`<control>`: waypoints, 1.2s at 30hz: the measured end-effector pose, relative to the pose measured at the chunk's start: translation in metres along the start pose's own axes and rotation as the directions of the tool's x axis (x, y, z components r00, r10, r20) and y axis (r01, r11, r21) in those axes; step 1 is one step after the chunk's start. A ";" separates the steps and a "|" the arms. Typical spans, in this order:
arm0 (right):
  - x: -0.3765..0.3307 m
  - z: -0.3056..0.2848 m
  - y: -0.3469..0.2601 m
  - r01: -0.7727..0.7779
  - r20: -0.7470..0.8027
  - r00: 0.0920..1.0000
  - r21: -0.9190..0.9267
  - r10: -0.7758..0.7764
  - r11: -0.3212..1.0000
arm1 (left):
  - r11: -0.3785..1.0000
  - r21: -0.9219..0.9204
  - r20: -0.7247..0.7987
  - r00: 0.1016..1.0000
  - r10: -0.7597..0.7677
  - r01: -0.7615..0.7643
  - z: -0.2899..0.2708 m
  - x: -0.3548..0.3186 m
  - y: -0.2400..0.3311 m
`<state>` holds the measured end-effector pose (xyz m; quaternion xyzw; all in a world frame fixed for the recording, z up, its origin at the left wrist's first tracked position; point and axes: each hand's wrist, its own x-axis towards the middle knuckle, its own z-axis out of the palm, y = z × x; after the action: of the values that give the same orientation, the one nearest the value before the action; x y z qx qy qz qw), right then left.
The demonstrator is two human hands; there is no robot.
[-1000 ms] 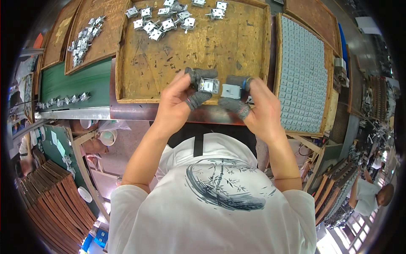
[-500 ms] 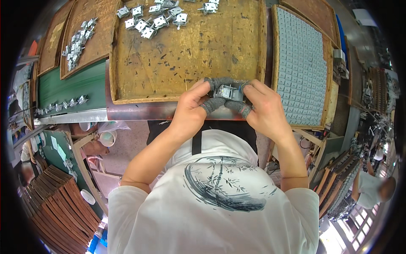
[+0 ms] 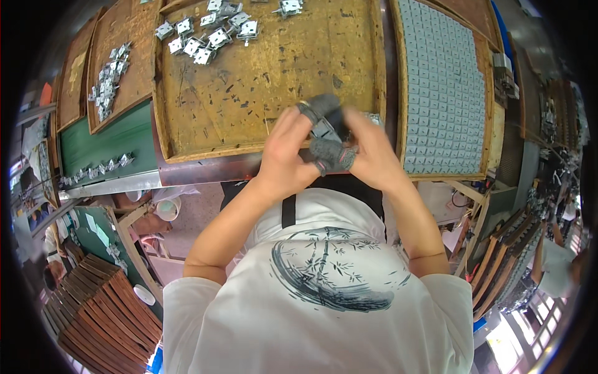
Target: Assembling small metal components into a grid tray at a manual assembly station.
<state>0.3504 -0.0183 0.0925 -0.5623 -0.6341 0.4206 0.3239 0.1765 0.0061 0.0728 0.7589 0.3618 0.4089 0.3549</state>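
A small metal part (image 3: 325, 129) is pinched between the fingers of the left hand (image 3: 283, 156) and right hand (image 3: 367, 156), both closed on it, above the wooden tray's (image 3: 249, 106) near right edge.

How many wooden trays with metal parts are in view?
3: the left tray with a heap, the middle tray with parts at its far edge, the right tray filled in rows. More may be hidden.

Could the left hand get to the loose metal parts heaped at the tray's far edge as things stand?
Probably yes, once it lets go: the left hand is pinching a small metal part with the right hand, but only bare tray lies before the heap.
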 end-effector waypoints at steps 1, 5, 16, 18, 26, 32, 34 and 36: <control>-0.002 -0.002 0.002 -0.005 -0.010 1.000 -0.002 0.005 1.000 | 0.997 -0.056 0.011 0.999 0.046 -0.045 0.002 0.003 0.001; -0.003 -0.007 0.009 -0.104 0.059 0.994 0.138 0.097 0.985 | 0.996 -0.028 0.047 0.995 0.085 -0.084 0.007 0.007 -0.004; 0.007 -0.232 0.165 -0.366 -0.743 0.658 -0.177 0.120 0.914 | 0.797 -0.259 0.233 0.836 -0.496 0.545 0.013 0.016 -0.069; 0.008 -0.290 0.207 -0.372 -0.837 0.536 -0.118 0.110 0.921 | 0.767 -0.215 0.375 0.776 -0.507 0.605 0.010 0.010 -0.085; 0.089 -0.360 0.307 -0.797 -0.767 0.546 -0.351 0.337 0.492 | 0.686 -0.088 0.511 0.624 -0.591 0.722 0.000 0.007 -0.057; 0.065 -0.422 0.341 -0.742 -0.731 0.595 -0.339 0.335 0.578 | 0.832 -0.065 0.177 0.827 -0.534 0.551 -0.032 -0.030 -0.033; 0.015 -0.478 0.365 -0.724 -0.772 0.558 -0.274 0.304 0.633 | 0.835 -0.122 0.039 0.843 -0.537 0.537 -0.035 -0.039 -0.055; 0.028 -0.442 0.364 -0.622 -0.777 0.573 -0.208 0.259 0.755 | 0.776 -0.110 -0.180 0.755 -0.630 0.621 -0.060 -0.062 -0.056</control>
<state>0.8969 0.0891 -0.0434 -0.8820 -0.3726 0.0772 0.2779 0.0841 -0.0042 0.0280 0.5397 0.6205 0.3510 0.4478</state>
